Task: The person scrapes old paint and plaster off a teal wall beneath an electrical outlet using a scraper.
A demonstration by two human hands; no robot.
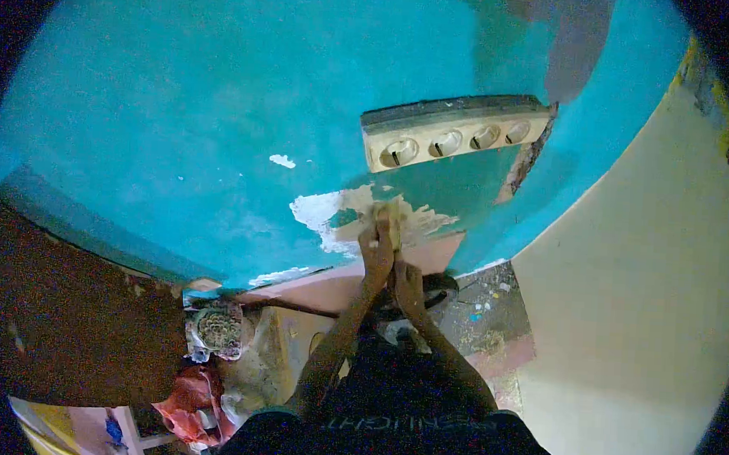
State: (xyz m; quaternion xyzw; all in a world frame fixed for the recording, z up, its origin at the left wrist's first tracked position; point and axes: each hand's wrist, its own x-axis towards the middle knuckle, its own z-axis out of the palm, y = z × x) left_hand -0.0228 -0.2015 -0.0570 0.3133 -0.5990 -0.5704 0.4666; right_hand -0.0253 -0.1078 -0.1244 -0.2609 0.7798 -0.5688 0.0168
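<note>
Both hands are together at the turquoise wall point(181, 111), over a patch of bare pale plaster point(324, 209) with ragged paint edges. My left hand point(377, 249) is closed on a narrow, pale, flat scraper point(395, 217), its fingers high on it close to the wall. Just below, my right hand point(408, 286) wraps the lower end of the scraper. Where the blade meets the wall is hard to make out.
A strip of several sockets point(460, 142) juts from the wall above the hands. A pale wall point(634, 283) stands to the right. At lower left are a potted cactus-like plant point(221, 329), a red bag point(194, 404) and a brown surface point(79, 328). Paint flakes litter the floor point(492, 304).
</note>
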